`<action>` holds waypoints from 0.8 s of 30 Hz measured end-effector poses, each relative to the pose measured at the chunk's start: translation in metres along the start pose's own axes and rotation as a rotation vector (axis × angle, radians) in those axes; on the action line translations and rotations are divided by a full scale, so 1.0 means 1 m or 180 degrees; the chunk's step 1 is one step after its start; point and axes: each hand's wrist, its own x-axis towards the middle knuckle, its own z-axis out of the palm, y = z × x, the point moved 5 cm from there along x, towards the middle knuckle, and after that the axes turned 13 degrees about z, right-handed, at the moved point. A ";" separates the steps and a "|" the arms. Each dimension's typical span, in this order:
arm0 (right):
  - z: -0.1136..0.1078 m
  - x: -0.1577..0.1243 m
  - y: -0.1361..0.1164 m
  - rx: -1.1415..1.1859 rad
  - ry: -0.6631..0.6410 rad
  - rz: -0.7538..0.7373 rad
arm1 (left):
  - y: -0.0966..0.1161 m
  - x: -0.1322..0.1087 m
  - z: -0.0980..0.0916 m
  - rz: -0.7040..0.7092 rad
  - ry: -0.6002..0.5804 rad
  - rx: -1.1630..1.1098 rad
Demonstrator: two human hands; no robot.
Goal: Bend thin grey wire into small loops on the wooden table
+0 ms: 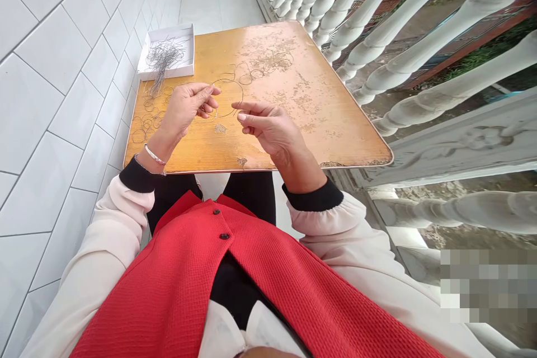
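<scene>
Thin dark wire bent into a large round loop [243, 91] is in front of me, above the tabletop. My left hand [188, 103] pinches the loop at its left side between thumb and forefinger. On the right side, the thumb and forefinger of my right hand [271, 126] close around the wire near its lower right; the exact contact is too fine to see. Several smaller wire rings [145, 126] lie left of my left hand. Beyond my hands, more wire rings [258, 67] form a row on the table.
A white open box [193, 59] at the table's back left holds a bundle of loose wires [165, 56], some hanging over its front edge. The worn wooden table [319, 106] stands between a tiled wall [54, 100] and a white balustrade [369, 53].
</scene>
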 end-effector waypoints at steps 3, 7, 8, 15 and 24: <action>-0.001 -0.001 -0.002 -0.0109 0.0048 -0.0082 | 0.000 0.001 0.002 -0.0045 -0.0085 0.0076; 0.003 0.001 -0.003 -0.0141 0.0197 -0.0264 | 0.000 0.003 0.009 0.0046 -0.0202 0.0052; 0.004 0.002 -0.002 -0.0131 0.0226 -0.0303 | 0.000 0.003 0.010 0.0066 -0.0220 0.0019; 0.004 0.003 0.000 0.0057 0.0262 -0.0296 | -0.006 0.004 0.010 0.0059 -0.0183 -0.0261; 0.000 0.010 0.006 0.0562 0.0172 -0.0128 | -0.022 0.001 0.020 -0.0132 -0.0244 -0.0299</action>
